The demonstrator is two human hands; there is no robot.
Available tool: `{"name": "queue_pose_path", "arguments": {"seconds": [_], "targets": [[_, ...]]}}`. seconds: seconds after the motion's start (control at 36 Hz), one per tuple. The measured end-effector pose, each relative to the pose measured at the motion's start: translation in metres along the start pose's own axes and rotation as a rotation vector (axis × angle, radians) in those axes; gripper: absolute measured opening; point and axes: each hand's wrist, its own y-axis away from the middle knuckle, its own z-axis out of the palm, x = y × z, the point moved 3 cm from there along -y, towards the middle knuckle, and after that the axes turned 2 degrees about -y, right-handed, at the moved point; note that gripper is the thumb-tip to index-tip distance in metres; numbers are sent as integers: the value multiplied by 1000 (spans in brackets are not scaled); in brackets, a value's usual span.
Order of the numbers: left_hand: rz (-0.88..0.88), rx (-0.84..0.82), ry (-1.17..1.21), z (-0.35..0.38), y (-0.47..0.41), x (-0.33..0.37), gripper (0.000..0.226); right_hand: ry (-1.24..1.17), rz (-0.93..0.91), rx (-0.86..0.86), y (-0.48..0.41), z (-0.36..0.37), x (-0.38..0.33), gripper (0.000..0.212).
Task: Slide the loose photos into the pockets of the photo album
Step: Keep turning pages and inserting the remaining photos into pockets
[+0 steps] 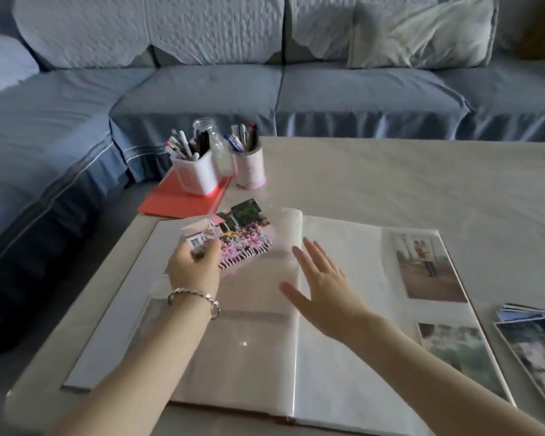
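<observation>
The group photo [243,234] sits over the far part of the photo album's [337,243] left page, at about eleven o'clock from the middle of the spine, tilted so its long side runs toward two o'clock. The left hand [194,269] pinches its near-left corner, thumb on top and fingers curled beneath. Whether any edge of the photo has entered a pocket cannot be told. The glossy clear film of the left page mirrors the photo's pink tones just under it.

The album lies open and flat on the pale table [390,177]. The right hand [324,287] is over the spine, fingers straight and spread, pointing to eleven o'clock and grasping nothing. Whether it touches the page cannot be told. On the right page, two pocketed prints lie along the outer edge: an upright one [428,269] at two o'clock from the right hand, and a blurred greenish one [460,357] at four o'clock.

The pile of loose photos [535,341] rests on the table just beside the album's right edge, at three o'clock. A bracelet [195,297] circles the left wrist.

At twelve o'clock from the left hand, a red folder [177,199] bears a white pen holder [195,174]. A pink-based pen cup [249,168] stands just beside it, with a glass jar [210,133] behind them. A blue sofa [202,89] with a pale pillow [422,33] runs beyond the table
</observation>
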Motion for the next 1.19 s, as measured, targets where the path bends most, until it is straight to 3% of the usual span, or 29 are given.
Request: {"name": "queue_pose_path", "arguments": {"seconds": [0.14, 0.42, 0.56, 0.64, 0.86, 1.0, 1.19], "targets": [[-27, 87, -33, -14, -32, -15, 24, 98, -16, -89, -33, 22, -19, 71], [-127, 185, -69, -21, -61, -40, 30, 74, -10, -15, -36, 34, -19, 68], [-136, 221, -82, -22, -66, -45, 31, 81, -2, 8, -36, 37, -19, 93], [-114, 189, -81, -21, -70, -49, 30, 82, -1, 18, -37, 38, -19, 96], [33, -112, -128, -7, -86, -53, 11, 73, 5, 27, -36, 37, -21, 94], [39, -400, -262, 2, -101, -43, 14, 65, 3, 28, -37, 37, -21, 94], [97, -659, -425, 18, -116, -24, 15, 40, -14, 54, -37, 38, -21, 94]]}}
